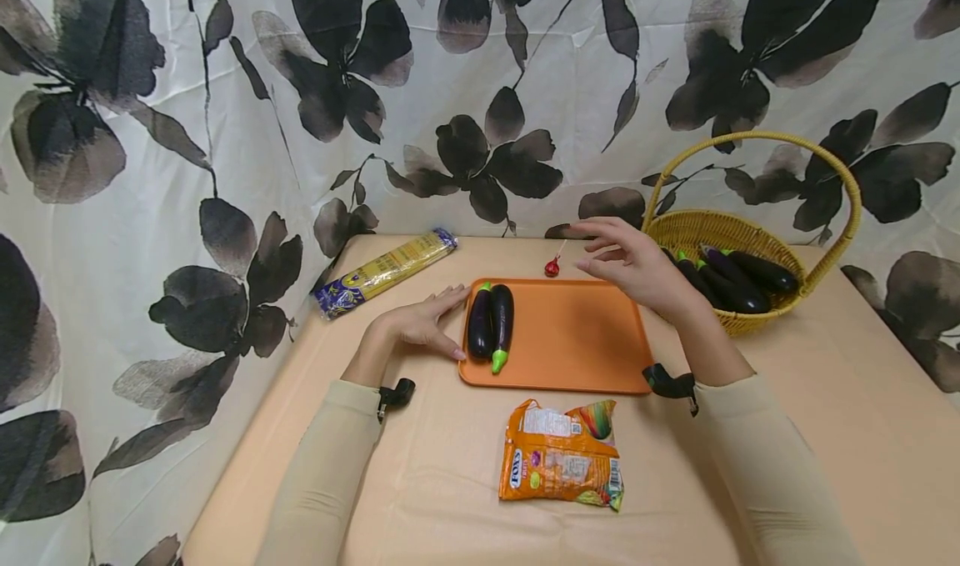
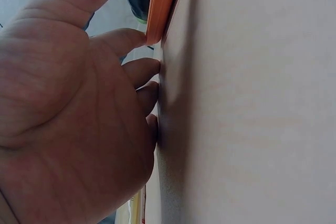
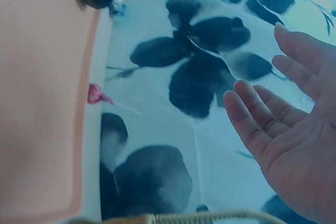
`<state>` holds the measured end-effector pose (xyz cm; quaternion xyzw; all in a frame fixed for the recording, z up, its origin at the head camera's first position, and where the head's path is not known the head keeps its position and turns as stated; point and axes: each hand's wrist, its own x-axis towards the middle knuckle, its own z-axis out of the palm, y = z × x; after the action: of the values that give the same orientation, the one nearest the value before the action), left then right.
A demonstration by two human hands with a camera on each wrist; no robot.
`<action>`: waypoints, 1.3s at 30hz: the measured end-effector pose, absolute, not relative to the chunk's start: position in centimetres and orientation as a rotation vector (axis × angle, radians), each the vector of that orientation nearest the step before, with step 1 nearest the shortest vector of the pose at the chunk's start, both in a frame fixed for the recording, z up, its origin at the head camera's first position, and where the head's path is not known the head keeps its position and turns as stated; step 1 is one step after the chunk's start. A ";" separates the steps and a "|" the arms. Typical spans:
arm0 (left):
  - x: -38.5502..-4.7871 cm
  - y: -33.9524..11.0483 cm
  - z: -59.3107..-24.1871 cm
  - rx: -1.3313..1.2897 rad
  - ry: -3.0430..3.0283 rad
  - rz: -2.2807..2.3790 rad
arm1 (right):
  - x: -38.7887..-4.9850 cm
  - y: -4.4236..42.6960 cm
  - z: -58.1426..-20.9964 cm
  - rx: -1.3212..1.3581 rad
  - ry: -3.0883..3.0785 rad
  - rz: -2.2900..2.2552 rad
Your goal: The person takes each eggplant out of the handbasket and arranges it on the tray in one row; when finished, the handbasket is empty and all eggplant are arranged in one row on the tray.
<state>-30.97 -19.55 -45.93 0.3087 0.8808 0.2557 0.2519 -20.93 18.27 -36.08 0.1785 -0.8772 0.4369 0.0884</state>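
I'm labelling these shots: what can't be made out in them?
Head view: fine print on the bag; too small.
Head view: exact count of eggplants in the basket; they overlap.
Left wrist view: most of the tray; top edge cuts it.
Right wrist view: part of the right hand; right edge cuts it.

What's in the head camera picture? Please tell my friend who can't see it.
A person's left hand touches the left edge of an orange rectangular tray holding two glossy dark-purple eggplants; the right hand is raised near its far right corner. A yellow wicker basket with more eggplants stands to the right.
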 end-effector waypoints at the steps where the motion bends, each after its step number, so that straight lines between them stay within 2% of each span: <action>1: -31.0 -19.5 -45.9 0.837 2.395 0.696 | -20.7 18.7 -36.1 0.521 -2.601 1.286; 18: -31.0 -19.6 -46.1 0.817 2.391 0.708 | -18.6 25.8 -36.4 0.287 -2.449 1.166; 28: -31.0 -19.5 -46.1 0.811 2.397 0.696 | -18.7 29.9 -38.1 0.046 -2.477 1.121; 39: -31.0 -19.4 -46.1 0.805 2.403 0.691 | -19.7 32.8 -39.4 -0.048 -2.594 1.124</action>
<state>-31.01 -19.39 -46.15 0.2965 0.8847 0.2542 0.2545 -19.75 32.79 -39.40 -0.0166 -0.9062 0.3925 0.1566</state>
